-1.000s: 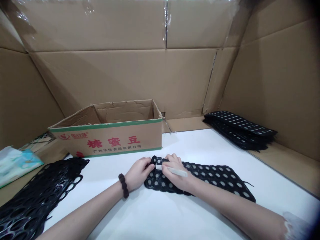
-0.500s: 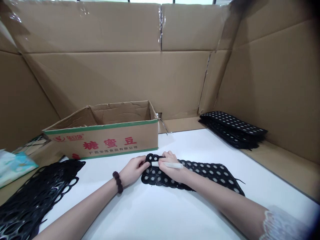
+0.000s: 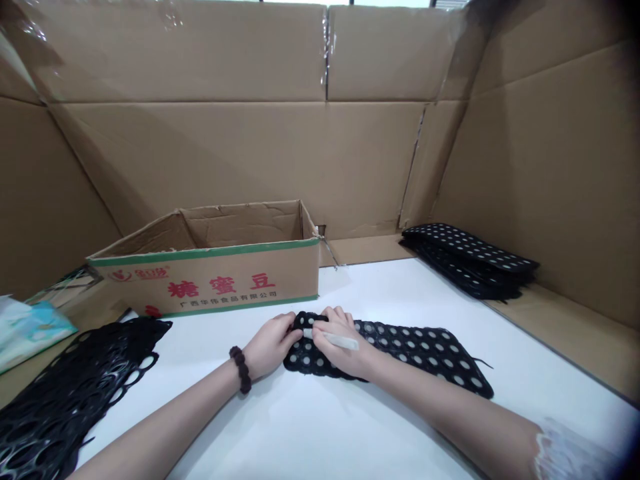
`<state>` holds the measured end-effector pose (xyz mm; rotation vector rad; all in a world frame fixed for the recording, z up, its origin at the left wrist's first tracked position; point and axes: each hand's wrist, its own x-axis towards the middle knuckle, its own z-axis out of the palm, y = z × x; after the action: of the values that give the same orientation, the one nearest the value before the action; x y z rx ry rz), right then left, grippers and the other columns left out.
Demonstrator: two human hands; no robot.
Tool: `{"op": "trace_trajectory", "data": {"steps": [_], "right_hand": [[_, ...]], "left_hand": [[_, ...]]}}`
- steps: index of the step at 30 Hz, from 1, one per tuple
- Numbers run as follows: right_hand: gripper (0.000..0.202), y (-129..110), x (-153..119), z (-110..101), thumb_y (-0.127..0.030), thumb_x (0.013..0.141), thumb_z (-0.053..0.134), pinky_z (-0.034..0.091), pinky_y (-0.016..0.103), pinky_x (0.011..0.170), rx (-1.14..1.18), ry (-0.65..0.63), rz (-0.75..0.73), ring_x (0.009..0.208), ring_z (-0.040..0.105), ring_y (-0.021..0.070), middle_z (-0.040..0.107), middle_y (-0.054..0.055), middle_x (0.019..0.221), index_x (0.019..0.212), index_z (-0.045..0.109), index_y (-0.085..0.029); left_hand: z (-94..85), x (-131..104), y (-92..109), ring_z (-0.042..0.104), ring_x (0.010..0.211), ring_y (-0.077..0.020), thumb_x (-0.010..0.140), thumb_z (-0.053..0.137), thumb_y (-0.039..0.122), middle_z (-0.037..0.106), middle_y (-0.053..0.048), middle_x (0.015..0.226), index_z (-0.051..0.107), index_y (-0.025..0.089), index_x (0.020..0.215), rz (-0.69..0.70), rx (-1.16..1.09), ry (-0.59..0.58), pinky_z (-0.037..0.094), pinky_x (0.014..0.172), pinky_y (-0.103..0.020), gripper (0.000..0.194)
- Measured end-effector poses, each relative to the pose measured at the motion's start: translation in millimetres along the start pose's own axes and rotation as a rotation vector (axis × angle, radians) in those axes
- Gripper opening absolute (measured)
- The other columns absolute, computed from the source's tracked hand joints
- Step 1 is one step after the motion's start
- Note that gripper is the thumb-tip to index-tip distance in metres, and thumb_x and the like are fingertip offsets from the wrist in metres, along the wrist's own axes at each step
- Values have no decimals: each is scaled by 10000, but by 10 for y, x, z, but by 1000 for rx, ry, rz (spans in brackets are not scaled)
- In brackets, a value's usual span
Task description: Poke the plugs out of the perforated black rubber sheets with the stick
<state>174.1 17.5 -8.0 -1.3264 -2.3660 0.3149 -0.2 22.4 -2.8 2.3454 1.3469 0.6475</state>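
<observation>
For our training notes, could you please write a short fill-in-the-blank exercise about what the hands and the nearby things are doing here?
1. The right hand holds a slim ____ tool over the perforated black sheet.
2. The left hand grips the sheet's ____ end.
3. The left wrist wears a dark beaded ____.
4. The open cardboard box behind the hands bears ____ lettering.

Missing words: white; left; bracelet; red

Cardboard walls (image 3: 200, 147) around white tabletop (image 3: 380, 287)
</observation>
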Motion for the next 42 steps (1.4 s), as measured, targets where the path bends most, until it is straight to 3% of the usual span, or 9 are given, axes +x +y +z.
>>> {"op": "trace_trajectory", "data": {"steps": [6,11,14,18,24,28,31,35,42], "right_hand": [[251,-22,25,88,-265,846,277,310,320,727,-141,87,6,822,391,188,440,51,822,783,510,-194],[235,-1,82,56,-257,838,294,298,324,723,-189,101,-1,830,393,195,452,56,822,809,518,-192],[254,61,110,17,-262,843,284,310,313,712,-118,80,-6,806,397,182,453,46,798,789,523,-194],[261,133,123,-20,-264,832,326,329,303,728,33,98,-12,810,403,166,457,31,782,674,518,-186],[186,12,-4,-97,-187,790,385,335,289,826,351,343,-17,899,423,149,450,27,875,614,447,-180],[232,-53,-65,-49,-229,785,377,384,254,737,495,181,60,762,472,117,417,5,786,561,413,-180],[240,-45,-55,1,-246,772,386,386,253,712,503,142,108,746,478,115,418,1,779,546,423,-176],[263,-35,-25,18,-276,776,383,383,257,698,516,116,136,731,485,114,426,5,785,539,432,-173],[291,-91,2,-1,-303,784,381,385,256,689,531,104,210,722,486,116,442,15,794,546,474,-164]], "left_hand": [[34,-17,47,427,642,-154,792,357,208,465,-6,665,394,183,647,43,27,142,334,594,-267,152],[10,7,19,427,619,-129,808,357,278,481,3,672,446,163,693,-30,-247,84,342,573,-239,186],[11,32,13,458,684,-135,808,364,291,520,-9,759,473,152,788,-67,-375,29,358,615,-238,178],[37,55,-6,449,675,-135,792,383,306,496,10,705,454,160,738,-127,-341,89,352,627,-240,171],[2,52,-32,427,611,-110,786,395,337,441,37,641,411,169,685,-142,-411,124,343,581,-217,197],[-123,46,-63,494,680,-129,740,484,369,527,-6,732,459,145,829,-181,-618,-103,375,616,-228,243],[-211,41,-94,463,559,-106,674,555,390,512,18,628,482,138,779,-293,-580,-256,335,508,-200,283],[-238,37,-85,296,414,-55,650,551,419,377,74,477,425,157,591,-367,-439,-236,197,402,-186,297],[-176,15,41,316,383,-60,652,528,383,376,74,444,425,162,599,-468,-513,-149,212,390,-190,250]]}}
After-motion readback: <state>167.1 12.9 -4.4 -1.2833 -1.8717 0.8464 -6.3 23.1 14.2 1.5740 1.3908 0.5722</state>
